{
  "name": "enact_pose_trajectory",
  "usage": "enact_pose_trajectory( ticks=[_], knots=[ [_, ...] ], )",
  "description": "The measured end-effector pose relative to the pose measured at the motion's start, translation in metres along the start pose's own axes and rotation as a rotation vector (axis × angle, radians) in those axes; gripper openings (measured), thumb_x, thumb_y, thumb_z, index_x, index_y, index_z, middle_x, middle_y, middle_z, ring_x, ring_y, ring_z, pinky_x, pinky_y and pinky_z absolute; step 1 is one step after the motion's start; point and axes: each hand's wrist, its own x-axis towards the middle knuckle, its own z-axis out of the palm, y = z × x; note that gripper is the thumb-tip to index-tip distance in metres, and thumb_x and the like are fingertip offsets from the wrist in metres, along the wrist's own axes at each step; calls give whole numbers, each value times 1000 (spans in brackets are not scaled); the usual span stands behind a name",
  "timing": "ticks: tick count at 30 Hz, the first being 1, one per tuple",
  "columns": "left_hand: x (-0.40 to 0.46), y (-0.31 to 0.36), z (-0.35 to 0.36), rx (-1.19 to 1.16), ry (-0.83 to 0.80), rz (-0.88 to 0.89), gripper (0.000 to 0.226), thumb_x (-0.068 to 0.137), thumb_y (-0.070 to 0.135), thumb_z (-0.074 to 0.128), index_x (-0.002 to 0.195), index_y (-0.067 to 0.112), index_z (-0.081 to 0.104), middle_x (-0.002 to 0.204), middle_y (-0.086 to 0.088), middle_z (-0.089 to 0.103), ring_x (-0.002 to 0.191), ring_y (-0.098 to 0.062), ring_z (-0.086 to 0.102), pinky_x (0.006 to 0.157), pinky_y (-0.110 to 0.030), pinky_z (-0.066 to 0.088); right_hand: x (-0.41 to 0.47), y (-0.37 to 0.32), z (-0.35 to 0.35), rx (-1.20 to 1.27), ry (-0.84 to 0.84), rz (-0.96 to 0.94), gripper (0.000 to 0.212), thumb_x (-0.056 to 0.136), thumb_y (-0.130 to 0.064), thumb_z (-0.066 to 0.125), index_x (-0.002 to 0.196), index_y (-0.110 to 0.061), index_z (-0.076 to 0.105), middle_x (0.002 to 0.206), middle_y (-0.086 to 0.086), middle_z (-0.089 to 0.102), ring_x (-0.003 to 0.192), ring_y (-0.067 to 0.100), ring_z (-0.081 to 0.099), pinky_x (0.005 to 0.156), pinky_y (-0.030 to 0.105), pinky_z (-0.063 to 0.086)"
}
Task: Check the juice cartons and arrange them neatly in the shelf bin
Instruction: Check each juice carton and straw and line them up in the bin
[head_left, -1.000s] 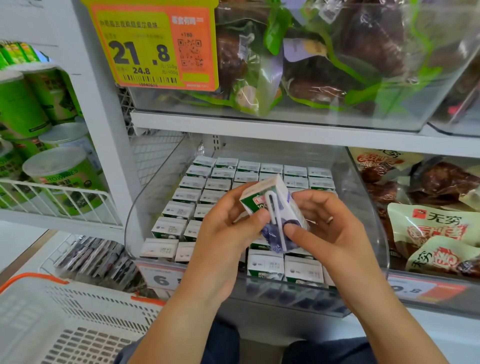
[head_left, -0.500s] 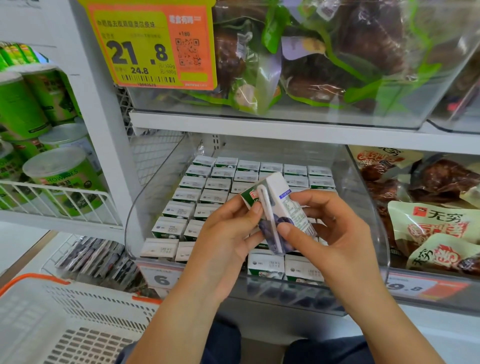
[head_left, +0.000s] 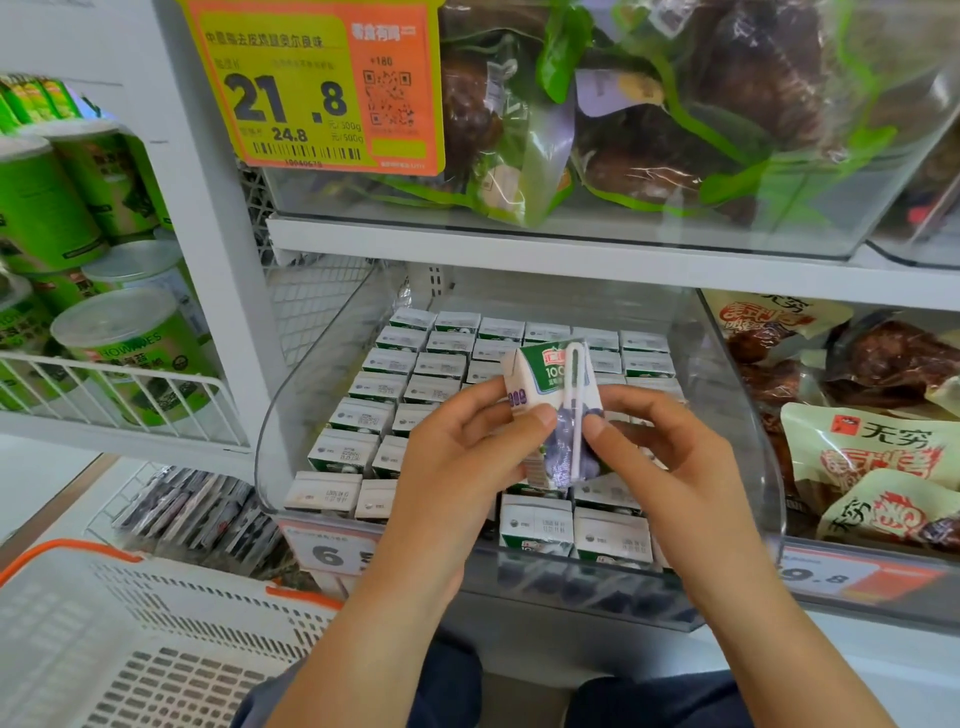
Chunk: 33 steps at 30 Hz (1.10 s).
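Observation:
A small juice carton (head_left: 550, 384), green and white with blueberries and a wrapped straw on its face, is held upright above the clear shelf bin (head_left: 291, 410). My left hand (head_left: 462, 457) grips its left side, thumb on the front. My right hand (head_left: 670, 457) pinches its right side, thumb beside the straw. Under the hands, several rows of the same cartons (head_left: 395, 389) stand packed in the bin, tops up. The hands hide part of the front rows.
A white basket with orange rim (head_left: 130, 623) sits at lower left. Green cans (head_left: 130, 343) fill a wire shelf on the left. Snack bags (head_left: 872, 457) lie in the bin to the right. A bin of bagged food (head_left: 649, 130) with a yellow price tag (head_left: 317, 88) hangs overhead.
The carton has been turned in my hands from a tilt to nearly upright, its straw side now facing me. Both hands stayed at about the same place over the bin.

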Motion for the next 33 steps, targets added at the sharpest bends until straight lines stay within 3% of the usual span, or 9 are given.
enact_pose_trajectory(
  ticks=[2, 5, 9, 13, 18, 23, 26, 29, 33],
  knots=[
    [-1, 0, -1, 60, 19, 63, 30, 77, 23, 74, 107, 30, 68, 97, 10, 75, 91, -6, 71, 72, -18, 57, -1, 0, 3, -46, 5, -4, 26, 75, -33, 69, 100, -24, 70, 88, -13, 74, 79, 1, 68, 66, 11, 50],
    [-2, -1, -1, 83, -14, 106, 28, 79, 23, 70, 104, 34, 68, 98, 12, 75, 91, -4, 70, 69, -15, 55, -2, 0, 3, -114, -14, 40, 43, 63, -49, 68, 102, -33, 70, 92, -12, 74, 85, 7, 68, 72, 19, 55],
    [-4, 2, 1, 41, -75, 125, 31, 89, 8, 61, 101, 35, 70, 95, 11, 75, 87, -5, 72, 65, -14, 54, -2, -2, -3, 50, -56, 64, 29, 66, -40, 68, 94, -33, 74, 89, -3, 75, 81, 10, 70, 66, 13, 52],
    [-5, 3, 2, 77, -69, 161, 29, 77, 25, 66, 102, 38, 70, 98, 14, 74, 90, -2, 70, 65, -13, 53, -4, -6, -1, 37, -98, 82, 37, 61, -42, 70, 97, -36, 71, 93, -14, 74, 83, 2, 69, 63, 10, 50],
    [-4, 1, 0, 98, -45, 165, 26, 89, 13, 61, 101, 33, 73, 102, 15, 73, 99, -1, 67, 76, -11, 52, 1, -1, -8, 188, -127, 263, 33, 77, -32, 72, 106, -16, 72, 101, 4, 74, 94, 18, 69, 82, 30, 54],
    [-3, 0, 0, 180, -55, 186, 44, 90, -3, 58, 95, 38, 73, 109, 21, 70, 106, 4, 62, 81, -10, 50, 4, 2, -10, 406, -133, 385, 32, 75, -27, 60, 100, -14, 74, 107, 14, 71, 98, 25, 67, 85, 35, 56],
    [-4, 0, 1, 198, -83, 182, 43, 90, -4, 58, 99, 36, 73, 111, 23, 68, 107, 3, 61, 83, -14, 51, 4, 3, -12, 418, -135, 378, 39, 75, -28, 58, 110, -13, 68, 112, 15, 69, 103, 28, 65, 88, 39, 53],
    [-5, 0, 0, 223, -141, 174, 49, 86, -5, 61, 106, 39, 70, 118, 24, 65, 107, 5, 60, 81, -10, 49, 4, 2, -12, 433, -140, 370, 34, 78, -33, 60, 105, -18, 73, 112, 13, 69, 99, 25, 67, 82, 33, 57],
    [-6, -3, 2, 453, -207, 238, 61, 82, 4, 67, 126, 44, 55, 130, 20, 57, 118, 5, 54, 98, -14, 44, 5, 1, -13, 382, -149, 343, 39, 76, -45, 64, 109, -24, 71, 112, 11, 70, 95, 27, 69, 83, 34, 57]
  ],
)
